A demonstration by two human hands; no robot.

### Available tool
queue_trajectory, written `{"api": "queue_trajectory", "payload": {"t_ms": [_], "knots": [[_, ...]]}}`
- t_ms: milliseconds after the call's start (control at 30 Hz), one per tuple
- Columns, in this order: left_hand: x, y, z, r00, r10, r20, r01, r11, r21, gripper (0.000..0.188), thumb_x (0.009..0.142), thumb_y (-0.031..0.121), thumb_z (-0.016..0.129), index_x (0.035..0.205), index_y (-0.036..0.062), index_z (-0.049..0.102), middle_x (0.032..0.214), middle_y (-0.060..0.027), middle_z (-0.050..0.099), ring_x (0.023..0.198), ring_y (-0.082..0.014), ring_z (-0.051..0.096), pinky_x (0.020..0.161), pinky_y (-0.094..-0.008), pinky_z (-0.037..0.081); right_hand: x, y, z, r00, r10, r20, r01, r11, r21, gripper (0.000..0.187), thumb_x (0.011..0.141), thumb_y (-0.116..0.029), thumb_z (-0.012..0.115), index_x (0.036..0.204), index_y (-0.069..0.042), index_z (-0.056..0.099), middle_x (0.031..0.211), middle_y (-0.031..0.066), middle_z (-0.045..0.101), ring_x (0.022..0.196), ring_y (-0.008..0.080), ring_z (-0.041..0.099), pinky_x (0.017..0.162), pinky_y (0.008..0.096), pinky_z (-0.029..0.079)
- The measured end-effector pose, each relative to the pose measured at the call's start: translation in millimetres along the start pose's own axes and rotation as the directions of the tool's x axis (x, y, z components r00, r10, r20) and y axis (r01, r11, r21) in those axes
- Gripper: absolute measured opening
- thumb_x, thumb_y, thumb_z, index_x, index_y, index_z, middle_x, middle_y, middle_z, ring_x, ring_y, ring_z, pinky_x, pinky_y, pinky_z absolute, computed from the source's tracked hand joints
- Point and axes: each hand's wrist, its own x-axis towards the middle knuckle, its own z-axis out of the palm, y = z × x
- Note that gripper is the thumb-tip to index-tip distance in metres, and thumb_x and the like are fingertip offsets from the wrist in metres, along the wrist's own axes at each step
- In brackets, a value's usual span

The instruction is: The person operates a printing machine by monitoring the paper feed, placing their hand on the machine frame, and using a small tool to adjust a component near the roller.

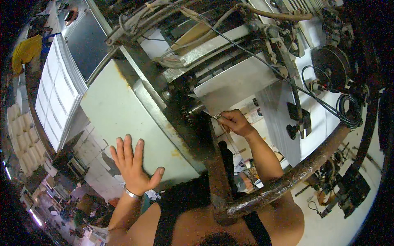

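My left hand (133, 166) lies with fingers spread against the pale green metal panel (123, 110) of a machine; a metal band circles its wrist. My right hand (236, 123) reaches into the machine, thumb and fingers pinched together. At the fingertips a small pale piece (216, 117) shows, too small to name. Just left of it is a round metal shaft end (196, 108) in a dark, greasy recess. Above the right hand slopes a smooth grey metal plate (236, 84).
A rusty bar frame (279, 186) passes over my right forearm. Black cable (349, 110) hangs coiled at the right, near white sheets (316, 135). A thick stack of printed paper (59, 92) stands left of the panel. Rods and hoses cross overhead.
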Motion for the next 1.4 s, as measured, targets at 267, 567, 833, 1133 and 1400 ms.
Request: {"api": "queue_trajectory", "payload": {"t_ms": [267,567,833,1133,1400], "knots": [[-2,-1,1,1.000,-0.004,0.002,0.004,1.000,0.002,0.093,0.080,0.061,0.064,0.152,0.0050,0.045,0.162,-0.0284,0.029,0.153,-0.0469,0.019,0.121,-0.0643,0.005,9,-8,23,0.996,-0.008,-0.094,0.008,1.000,-0.002,0.029,0.100,-0.029,0.066,0.084,-0.004,0.068,0.062,0.0007,0.058,0.055,0.0108,0.056,0.051,0.0304,0.046],[1,1,2,0.999,-0.016,-0.033,0.015,0.999,-0.036,0.089,0.079,0.060,0.067,0.147,0.0058,0.053,0.162,-0.0255,0.033,0.153,-0.0453,0.022,0.120,-0.0633,0.007,42,36,35,0.978,-0.092,-0.185,0.071,0.991,-0.117,0.034,0.096,-0.026,0.069,0.073,-0.001,0.067,0.061,0.0043,0.061,0.054,0.0152,0.055,0.053,0.0340,0.046],[2,3,0,0.999,-0.022,-0.045,0.020,0.999,-0.038,0.088,0.078,0.058,0.067,0.148,0.0063,0.052,0.161,-0.0250,0.034,0.153,-0.0445,0.023,0.120,-0.0631,0.008,43,25,27,0.976,-0.143,-0.163,0.132,0.988,-0.075,0.028,0.098,-0.025,0.067,0.084,0.000,0.067,0.068,0.0067,0.064,0.059,0.0149,0.061,0.057,0.0326,0.050],[4,9,-8,0.999,-0.014,-0.052,0.013,1.000,-0.021,0.088,0.078,0.055,0.067,0.150,0.0059,0.050,0.162,-0.0244,0.033,0.153,-0.0445,0.024,0.122,-0.0621,0.009,24,-5,18,0.971,-0.198,-0.135,0.158,0.952,-0.261,0.040,0.098,-0.038,0.065,0.083,-0.001,0.069,0.066,0.0109,0.064,0.060,0.0211,0.062,0.059,0.0369,0.049],[0,9,-7,0.991,0.000,-0.133,-0.004,0.999,-0.035,0.087,0.078,0.052,0.069,0.152,0.0101,0.049,0.163,-0.0193,0.034,0.153,-0.0415,0.025,0.122,-0.0619,0.011,-18,14,19,0.955,-0.139,-0.262,0.022,0.914,-0.406,0.032,0.101,-0.024,0.063,0.081,0.001,0.066,0.068,0.0055,0.062,0.064,0.0110,0.059,0.055,0.0304,0.046]]}}
